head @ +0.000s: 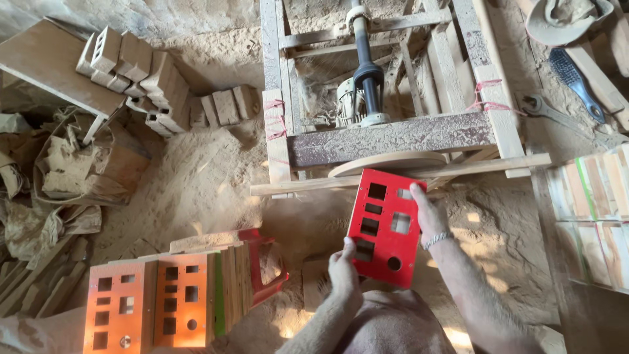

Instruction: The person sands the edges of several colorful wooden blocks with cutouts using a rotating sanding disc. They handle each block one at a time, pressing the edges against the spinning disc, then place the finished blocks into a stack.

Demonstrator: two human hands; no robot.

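At frame centre, the left hand (343, 267) and right hand (426, 215) grip a red cut-out panel (385, 226) by its edges. It sits just below a wooden sanding frame (393, 134). Orange panels (149, 303) stand at lower left.

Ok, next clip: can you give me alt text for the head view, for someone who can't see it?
Seen from above, a person's left hand and right hand hold a flat red panel with rectangular and round cutouts against a wooden sanding disc on a rough timber frame. Orange cutout panels stand at lower left; small wood blocks lie on the sawdust-covered floor.
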